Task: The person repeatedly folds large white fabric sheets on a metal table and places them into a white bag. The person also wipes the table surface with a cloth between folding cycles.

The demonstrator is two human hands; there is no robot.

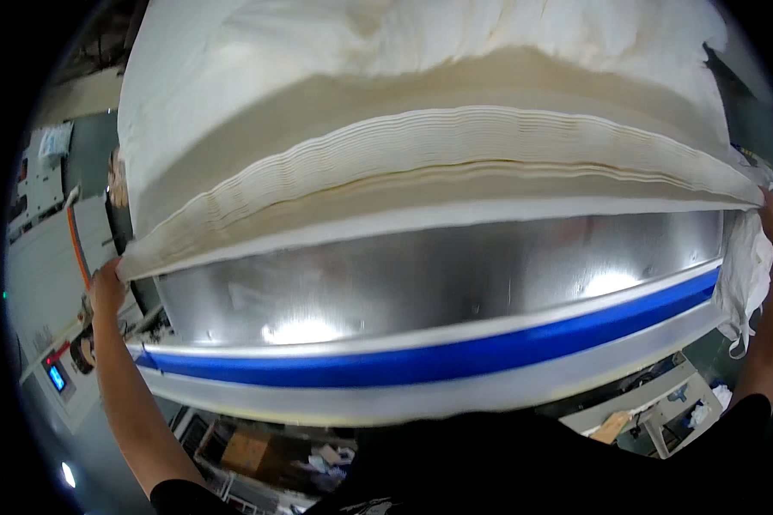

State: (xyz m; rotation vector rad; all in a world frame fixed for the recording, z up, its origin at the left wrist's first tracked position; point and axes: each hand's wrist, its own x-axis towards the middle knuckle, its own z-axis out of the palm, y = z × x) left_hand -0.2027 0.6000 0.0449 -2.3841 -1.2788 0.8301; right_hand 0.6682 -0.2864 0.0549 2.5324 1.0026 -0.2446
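A wide stack of cream-white fabric layers [438,142] spans the view, its folded edges bowed upward in the middle. At its far left corner my left hand [108,290] is closed on the fabric edge. My right hand [772,210] grips the opposite corner at the far right, partly hidden near the picture's rim. Both arms are spread wide. Beneath the near fabric edge lies a shiny metal plate [421,275]. More loose white cloth [489,34] rises in folds behind the stack.
A blue strip [404,367] runs along the table's pale front edge. Bunched white cloth [741,275] hangs at the right end, beside my right forearm. On the left stands a white machine with a small lit display [57,378]. Below the table sit a brown box [245,451] and clutter.
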